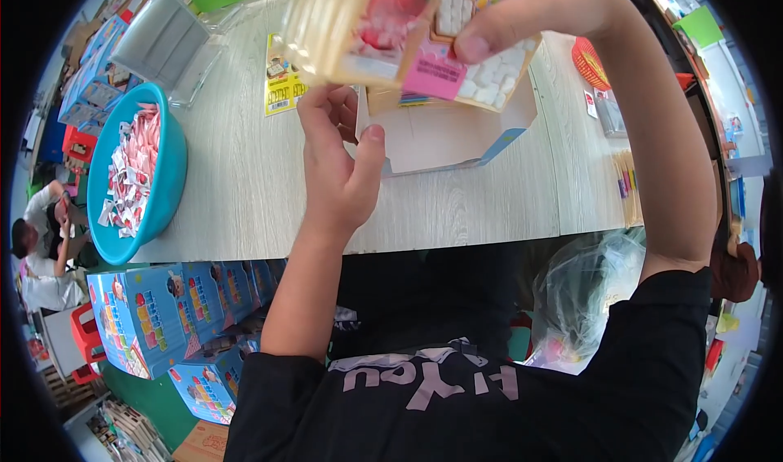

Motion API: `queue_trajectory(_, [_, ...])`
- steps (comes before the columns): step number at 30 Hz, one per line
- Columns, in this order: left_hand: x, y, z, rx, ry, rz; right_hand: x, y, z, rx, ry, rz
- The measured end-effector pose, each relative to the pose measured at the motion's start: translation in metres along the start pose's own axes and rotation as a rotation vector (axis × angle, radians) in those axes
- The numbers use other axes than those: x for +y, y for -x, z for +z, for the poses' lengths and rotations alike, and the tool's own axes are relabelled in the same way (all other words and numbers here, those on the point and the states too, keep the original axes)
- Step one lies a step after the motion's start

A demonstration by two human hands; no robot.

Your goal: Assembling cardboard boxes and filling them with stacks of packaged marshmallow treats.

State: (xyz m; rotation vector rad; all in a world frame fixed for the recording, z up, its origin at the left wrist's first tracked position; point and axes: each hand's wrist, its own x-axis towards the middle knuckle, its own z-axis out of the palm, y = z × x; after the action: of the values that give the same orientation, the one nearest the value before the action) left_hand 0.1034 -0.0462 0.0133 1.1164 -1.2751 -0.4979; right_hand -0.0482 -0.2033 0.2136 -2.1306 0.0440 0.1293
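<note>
could drop printed packet [436, 75] or snag box [502, 145] if tilted, clamped at one end by right hand [559, 5]; can't tell grip of left hand [336, 168].

Turquoise basin [172, 164] of wrapped packets [130, 172], left; blue cartons [151, 319], lower left; red stool [84, 331], far left; clear plastic bag [583, 287], lower right.

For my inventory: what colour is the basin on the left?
The basin is turquoise, shown in the head view.
</note>
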Motion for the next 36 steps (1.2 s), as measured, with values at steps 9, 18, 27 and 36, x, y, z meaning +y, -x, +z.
queue_trajectory(9, [0.007, -0.004, 0.002, 0.102, 0.073, 0.030, 0.038, 0.010, 0.004, 0.054, -0.040, 0.432])
queue_trajectory(18, [0.009, -0.001, 0.002, 0.083, -0.059, 0.064, 0.055, 0.008, 0.018, -0.118, 0.157, 0.631])
queue_trajectory(27, [-0.008, 0.004, 0.002, 0.120, -0.207, 0.164, 0.038, -0.006, 0.056, -0.180, 0.462, 0.680])
queue_trajectory(36, [-0.009, 0.005, 0.005, 0.121, -0.243, 0.194, 0.013, -0.011, 0.064, -0.267, 0.492, 0.850])
